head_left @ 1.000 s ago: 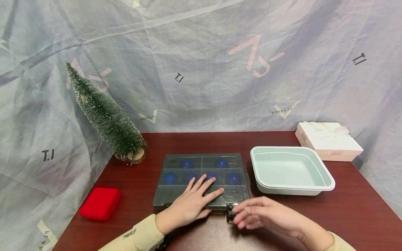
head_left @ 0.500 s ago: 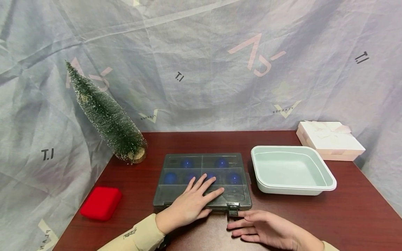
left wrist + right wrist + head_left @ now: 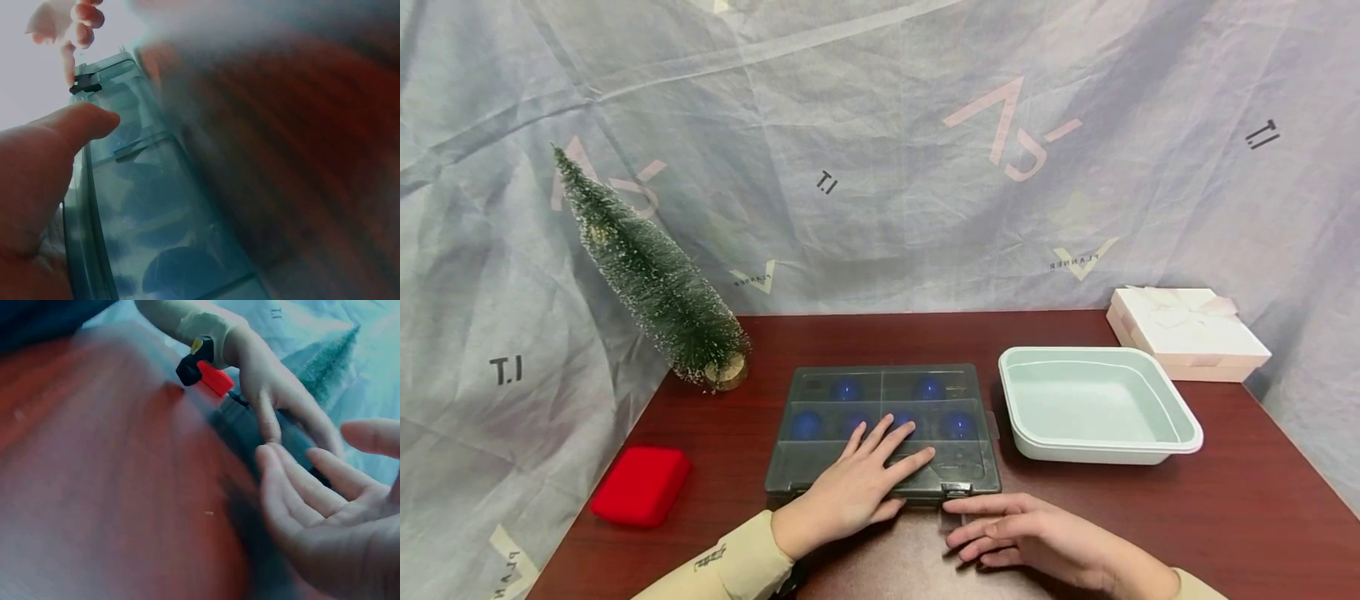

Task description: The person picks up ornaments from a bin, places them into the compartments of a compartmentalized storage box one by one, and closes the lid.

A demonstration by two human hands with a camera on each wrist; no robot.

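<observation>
A dark, see-through compartment case (image 3: 820,462) lies with its lid down on the table, several blue balls (image 3: 958,426) showing inside. My left hand (image 3: 857,483) rests spread on the lid, fingers straight, and covers part of the front compartments. At the case's front right is a black latch (image 3: 957,490), also visible in the left wrist view. My right hand (image 3: 1037,533) is beside it, palm turned inward, fingers loosely extended. Its index fingertip reaches the latch and partly hides it. In the right wrist view the right hand (image 3: 337,506) holds nothing.
A pale green plastic basin (image 3: 1101,454) stands right of the case, with a white ribboned gift box (image 3: 1195,329) behind it. A red box (image 3: 640,487) lies at the left. A small frosted Christmas tree (image 3: 655,275) leans at the back left, before a grey cloth.
My right hand first drew down and away from the latch, uncovering it, then came back up to it with the index finger. My left hand has stayed on the lid.
</observation>
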